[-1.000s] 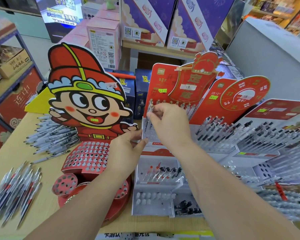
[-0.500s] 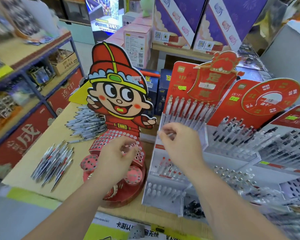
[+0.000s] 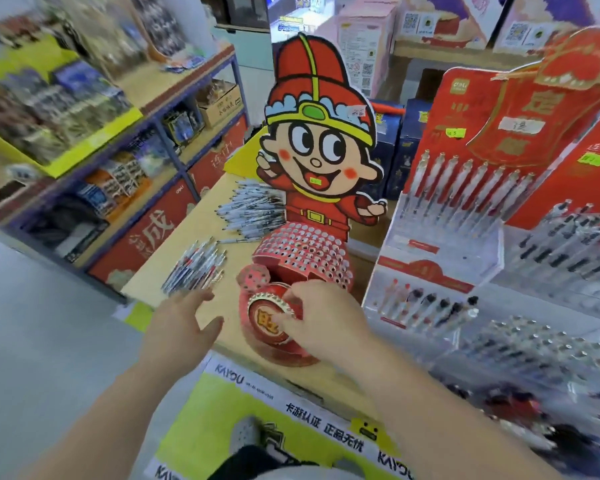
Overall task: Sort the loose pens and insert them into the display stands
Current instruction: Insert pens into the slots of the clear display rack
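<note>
Red cardboard display stand [image 3: 302,251], a cartoon boy above rows of small round holes, stands mid-frame on a tan table [image 3: 201,223]; just left lie loose pens [image 3: 196,266] (slim clear barrels, red, blue and dark parts) in a fanned heap. Left hand [image 3: 182,327], lower centre, is spread and relaxed below the pens; right hand [image 3: 326,320] curls against the stand's round red front, grasp unclear.

Both forearms are bare to the left hand [image 3: 182,325] and right hand [image 3: 326,323]. Below the cartoon stand [image 3: 319,140], 1 pale perforated shoe [image 3: 245,434] shows.
</note>
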`<state>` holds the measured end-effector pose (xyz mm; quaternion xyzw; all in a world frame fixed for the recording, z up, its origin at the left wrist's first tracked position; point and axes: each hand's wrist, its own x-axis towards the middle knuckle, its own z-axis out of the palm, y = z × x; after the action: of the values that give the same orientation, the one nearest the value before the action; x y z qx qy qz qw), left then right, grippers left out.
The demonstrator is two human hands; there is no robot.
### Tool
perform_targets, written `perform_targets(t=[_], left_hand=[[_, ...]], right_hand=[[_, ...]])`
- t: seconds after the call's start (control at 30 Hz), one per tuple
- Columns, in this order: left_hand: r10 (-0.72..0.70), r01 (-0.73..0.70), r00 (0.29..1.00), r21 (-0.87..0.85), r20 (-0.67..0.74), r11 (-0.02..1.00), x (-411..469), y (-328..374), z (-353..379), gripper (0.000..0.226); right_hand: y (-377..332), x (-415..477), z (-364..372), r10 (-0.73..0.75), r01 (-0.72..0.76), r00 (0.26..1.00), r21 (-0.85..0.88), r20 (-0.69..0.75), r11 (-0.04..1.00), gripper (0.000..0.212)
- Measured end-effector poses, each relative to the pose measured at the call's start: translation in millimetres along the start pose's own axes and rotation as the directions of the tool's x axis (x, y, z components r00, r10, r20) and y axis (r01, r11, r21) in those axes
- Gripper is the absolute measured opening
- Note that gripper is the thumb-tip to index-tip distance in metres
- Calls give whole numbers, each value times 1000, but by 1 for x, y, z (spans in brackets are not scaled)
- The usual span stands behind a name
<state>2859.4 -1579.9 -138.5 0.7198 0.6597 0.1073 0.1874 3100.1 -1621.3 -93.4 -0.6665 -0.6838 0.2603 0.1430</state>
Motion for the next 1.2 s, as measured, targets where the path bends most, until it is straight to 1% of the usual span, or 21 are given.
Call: perform_targets(t=[0.13, 0.27, 0.4, 0.57, 0.67, 0.8, 0.9, 1.03, 1.2], left_hand=[[3, -3, 1000, 18, 22, 1000, 23, -36, -7, 44], [41, -45, 996, 38, 84, 998, 67, -84, -17, 45], [104, -113, 984, 50, 146, 992, 118, -136, -37, 46], [165, -180, 947, 31, 275, 983, 165, -181, -50, 52], [164, -193, 927, 56, 336, 980, 187, -193, -47, 55], [125, -179, 887, 81, 443, 980, 203, -192, -37, 59], [98, -173, 864, 110, 493, 979, 209, -193, -33, 61], [86, -187, 850, 146, 519, 971, 221, -198, -29, 59], [68, -166, 838, 135, 541, 977, 244, -211, -21, 59]], right_hand=[[-24, 31, 23, -11, 11, 1000, -69, 11, 998, 40], [-54, 76, 50, 29, -29, 1000, -96, 1, 995, 40], [-91, 121, 85, 161, -160, 987, -72, 11, 985, 43], [-124, 157, 118, 322, -320, 946, -53, 26, 946, 46], [-132, 168, 133, 397, -400, 917, 56, 45, 915, 45], [-127, 177, 149, 462, -477, 879, 184, 116, 860, 45], [-119, 184, 162, 473, -497, 867, 221, 156, 839, 48], [-111, 196, 179, 479, -528, 847, 263, 229, 808, 48], [-101, 213, 196, 543, -606, 795, 299, 271, 737, 51]])
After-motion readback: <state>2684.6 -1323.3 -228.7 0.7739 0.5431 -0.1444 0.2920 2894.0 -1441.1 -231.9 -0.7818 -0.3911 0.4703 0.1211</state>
